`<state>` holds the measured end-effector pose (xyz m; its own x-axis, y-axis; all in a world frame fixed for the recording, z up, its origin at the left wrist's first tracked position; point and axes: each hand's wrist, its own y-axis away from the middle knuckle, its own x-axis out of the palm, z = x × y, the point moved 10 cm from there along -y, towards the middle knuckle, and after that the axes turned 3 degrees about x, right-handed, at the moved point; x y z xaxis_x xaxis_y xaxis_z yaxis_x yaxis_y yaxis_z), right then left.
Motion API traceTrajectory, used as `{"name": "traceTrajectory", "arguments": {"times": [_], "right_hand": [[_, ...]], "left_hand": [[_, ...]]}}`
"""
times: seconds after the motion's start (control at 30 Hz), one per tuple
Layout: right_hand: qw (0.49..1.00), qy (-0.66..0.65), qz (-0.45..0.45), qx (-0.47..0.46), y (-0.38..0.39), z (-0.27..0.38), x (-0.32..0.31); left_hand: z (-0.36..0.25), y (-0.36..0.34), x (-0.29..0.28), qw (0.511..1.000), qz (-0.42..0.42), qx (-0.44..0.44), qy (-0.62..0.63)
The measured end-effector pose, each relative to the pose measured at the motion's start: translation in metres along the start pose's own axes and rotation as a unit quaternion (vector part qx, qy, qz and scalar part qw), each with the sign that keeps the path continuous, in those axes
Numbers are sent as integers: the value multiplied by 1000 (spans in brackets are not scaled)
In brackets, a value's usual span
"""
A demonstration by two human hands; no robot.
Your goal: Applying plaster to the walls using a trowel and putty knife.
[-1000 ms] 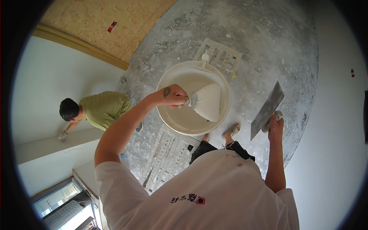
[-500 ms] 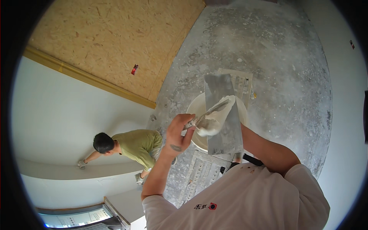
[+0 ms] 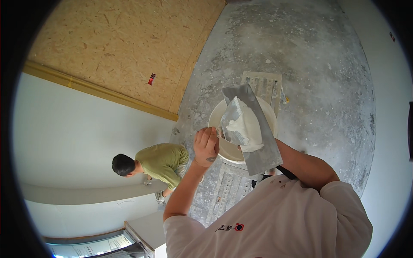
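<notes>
Co-worker: a person in an olive shirt (image 3: 163, 161) crouches at the base of the white wall (image 3: 77, 133), well apart from the work in hand.
Left hand (image 3: 205, 146): its grip is closed round the handle of a small putty knife (image 3: 232, 122), the blade lying against the white filler.
Filler (image 3: 245, 127): a soft white heap sitting on the big trowel — directly above the bucket.
Big trowel (image 3: 258, 137): a long steel blade held face-up and tilted, crossing over the bucket's mouth.
Right hand: hidden beneath the trowel blade, so I cannot tell how its grip stands; only the forearm (image 3: 301, 161) shows, running under the blade.
Bucket (image 3: 223, 148): white, round, on the dusty concrete floor (image 3: 309, 77), with a slatted step platform (image 3: 264, 86) just behind it.
Doing it well: I judge it best to keep the trowel level over the bucket — drips then fall back in — and draw the knife in one flat stroke, gathering the filler toward the blade's middle.
</notes>
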<state>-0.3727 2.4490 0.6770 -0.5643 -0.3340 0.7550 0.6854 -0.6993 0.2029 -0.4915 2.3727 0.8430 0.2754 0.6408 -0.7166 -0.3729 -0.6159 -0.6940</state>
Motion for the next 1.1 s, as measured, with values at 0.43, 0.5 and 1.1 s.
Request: {"name": "traceTrajectory", "arguments": {"times": [0.43, 0.5, 1.1], "right_hand": [[957, 236, 142, 95, 23, 11, -42], [925, 272, 212, 157, 26, -12, -10], [375, 25, 390, 840, 309, -341, 6]], "left_hand": [[-24, 55, -9, 630, 9, -422, 652], [-65, 67, 5, 540, 3, -467, 701], [-780, 507, 80, 52, -571, -809, 130]]}}
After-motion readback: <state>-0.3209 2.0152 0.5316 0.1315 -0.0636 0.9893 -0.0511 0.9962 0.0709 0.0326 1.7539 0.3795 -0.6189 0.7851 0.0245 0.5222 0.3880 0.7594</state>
